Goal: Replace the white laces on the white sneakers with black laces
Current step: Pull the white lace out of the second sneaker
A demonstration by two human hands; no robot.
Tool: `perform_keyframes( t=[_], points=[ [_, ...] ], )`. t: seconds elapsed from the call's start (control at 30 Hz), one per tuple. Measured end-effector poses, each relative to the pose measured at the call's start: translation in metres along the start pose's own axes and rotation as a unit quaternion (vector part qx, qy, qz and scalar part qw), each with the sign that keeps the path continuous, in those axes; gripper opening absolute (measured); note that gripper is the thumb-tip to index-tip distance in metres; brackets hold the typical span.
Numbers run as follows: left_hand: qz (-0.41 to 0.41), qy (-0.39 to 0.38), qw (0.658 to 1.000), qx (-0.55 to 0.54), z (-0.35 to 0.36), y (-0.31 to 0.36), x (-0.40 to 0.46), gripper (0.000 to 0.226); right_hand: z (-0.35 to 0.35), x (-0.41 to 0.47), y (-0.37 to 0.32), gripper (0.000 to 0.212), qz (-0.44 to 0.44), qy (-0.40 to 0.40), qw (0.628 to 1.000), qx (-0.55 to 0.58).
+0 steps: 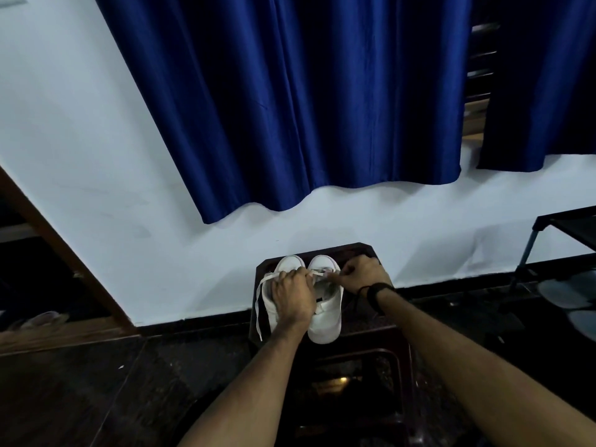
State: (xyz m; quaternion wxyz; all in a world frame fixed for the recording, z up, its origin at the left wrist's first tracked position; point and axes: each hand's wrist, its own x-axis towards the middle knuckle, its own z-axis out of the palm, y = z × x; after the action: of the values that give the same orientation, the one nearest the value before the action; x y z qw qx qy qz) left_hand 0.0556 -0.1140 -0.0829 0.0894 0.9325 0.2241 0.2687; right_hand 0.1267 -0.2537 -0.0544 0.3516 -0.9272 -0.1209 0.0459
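In the head view, two white sneakers [324,312] were set side by side on a dark stool [361,250] against a white wall [96,156], toes toward the wall. The left hand [295,296] was laid over the left sneaker, its fingers [298,273] curled round a white lace [259,301] near the eyelets. A loose length of that lace was hung over the left edge of the stool. The right hand [362,274] was held over the right sneaker's far side, with its fingers [335,278] pinched on a lace end at the shoe's throat. A dark band [379,293] was worn on the right wrist. A thin dark cord, possibly a black lace [354,306], was seen beside the right sneaker under that wrist; its nature could not be told. A blue curtain [290,108] was hung above, and a dark rack [564,240] was stood at the right, on a dark floor [80,398].
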Motion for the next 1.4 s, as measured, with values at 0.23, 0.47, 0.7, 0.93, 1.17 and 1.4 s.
perform_keyframes(
  t=[0.23,0.47,0.7,0.93,1.17,1.4],
  points=[
    [-0.004,0.000,1.000,0.014,0.002,0.001,0.000,0.018,0.012,0.004,-0.015,0.012,0.039,-0.004,0.989,0.140],
    [-0.009,-0.005,1.000,-0.001,0.010,-0.002,0.001,0.023,0.020,-0.017,-0.022,0.032,0.004,0.087,0.994,0.060],
    [-0.018,-0.012,1.000,0.006,0.009,-0.001,-0.001,0.016,0.017,-0.017,-0.027,0.037,-0.080,0.110,0.990,-0.023],
    [-0.015,-0.005,1.000,-0.014,0.006,0.000,-0.002,0.021,0.005,0.016,-0.019,0.013,-0.228,0.042,0.957,-0.175],
    [-0.018,-0.015,1.000,-0.007,0.008,0.000,0.000,0.017,-0.007,0.027,-0.003,0.021,-0.114,-0.116,0.946,0.281],
    [-0.017,-0.020,1.000,0.001,0.006,0.001,-0.002,0.020,-0.039,0.032,-0.015,0.027,-0.273,-0.115,0.929,-0.223]
  ],
)
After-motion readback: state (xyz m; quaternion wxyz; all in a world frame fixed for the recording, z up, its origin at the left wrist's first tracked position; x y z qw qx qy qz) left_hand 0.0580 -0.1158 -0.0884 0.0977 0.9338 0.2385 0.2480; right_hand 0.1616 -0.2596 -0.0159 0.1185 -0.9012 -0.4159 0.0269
